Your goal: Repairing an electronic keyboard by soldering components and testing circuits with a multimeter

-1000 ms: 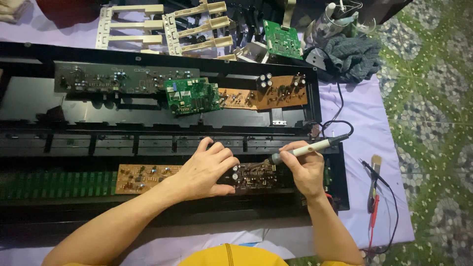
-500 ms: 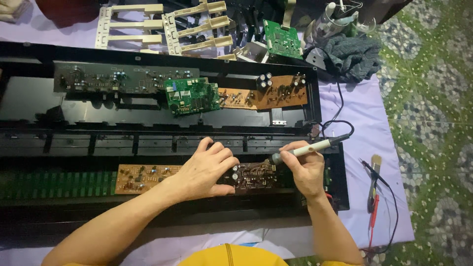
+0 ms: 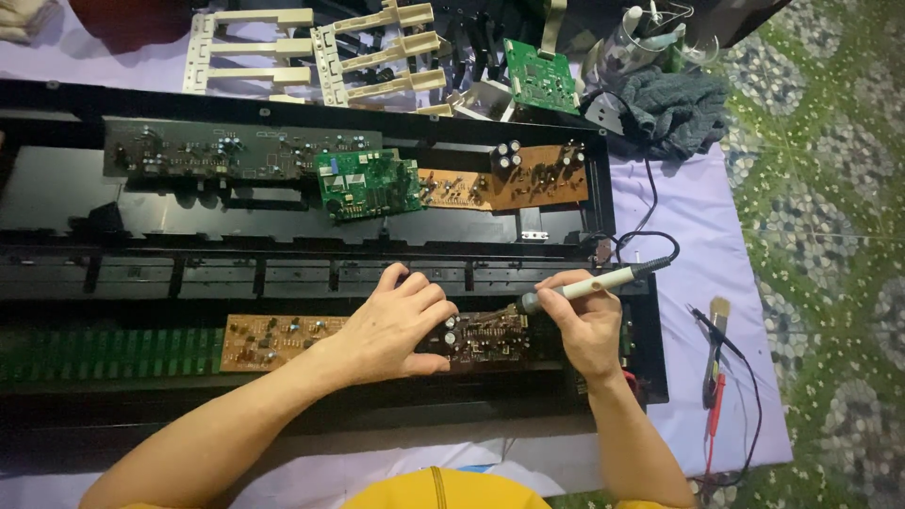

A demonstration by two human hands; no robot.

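Right now the person is bent over an opened black keyboard case (image 3: 57, 203) laid across a purple cloth (image 3: 698, 245). Their left hand (image 3: 391, 325) lies palm down on a brown circuit board (image 3: 273, 339) in the near part of the case, fingers loosely curled and close together, pressing the board in place. The right hand (image 3: 586, 325) is closed around a cream-handled soldering iron (image 3: 589, 283), held like a pen, with the dark tip end pointing left and down at the darker part of the same board, just between the two hands. Whether the tip actually touches the board I cannot tell. A black cord runs from the back of the iron and loops up over the right edge of the case.

Further back in the case sit a small green circuit board (image 3: 368, 184), a long dark board (image 3: 207, 151) to its left, and an orange-brown board (image 3: 528, 179) with black capacitors to its right. A strip of green parts (image 3: 104, 351) fills the near left of the case. Beyond the case lie cream key frames (image 3: 311, 52), another green board (image 3: 540, 75) and a crumpled grey cloth (image 3: 674, 113). On the purple cloth to the right, well apart from the hands, lie a small brush (image 3: 719, 311) and red and black probe leads (image 3: 716, 396).
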